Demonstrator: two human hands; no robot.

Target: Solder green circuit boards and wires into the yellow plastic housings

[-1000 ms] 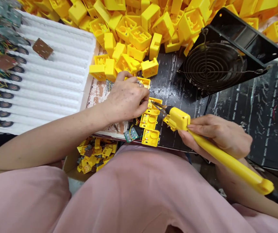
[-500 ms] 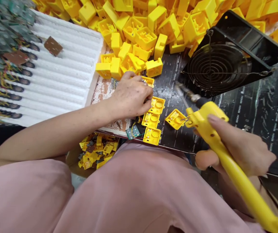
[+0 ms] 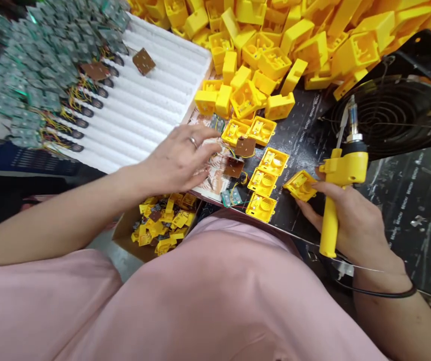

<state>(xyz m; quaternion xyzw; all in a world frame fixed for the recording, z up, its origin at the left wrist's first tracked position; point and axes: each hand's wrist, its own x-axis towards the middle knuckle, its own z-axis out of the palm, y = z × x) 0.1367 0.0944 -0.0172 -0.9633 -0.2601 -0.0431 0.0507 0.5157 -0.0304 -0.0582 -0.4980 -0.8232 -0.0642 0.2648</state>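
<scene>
White printing runs in rows across the black mat (image 3: 296, 120); it reads like "BENCHU", though the last letter is hard to make out.

The right hand (image 3: 354, 220) is at 4 o'clock of centre, its forearm coming in from between 4 and 5. Its fingers are clamped on a soldering iron (image 3: 346, 168), tip toward 12, and also pinch a yellow case (image 3: 301, 185) at the hand's 10 o'clock, open side up.

The left hand (image 3: 181, 155) is at 10 o'clock of centre, back upward, forearm entering from 8. Its fingers stand apart, curved toward 2 to 3 o'clock, near two brown boards (image 3: 234, 167). At 3 o'clock of centre, three yellow housings (image 3: 262, 181) lie in a row.
</scene>
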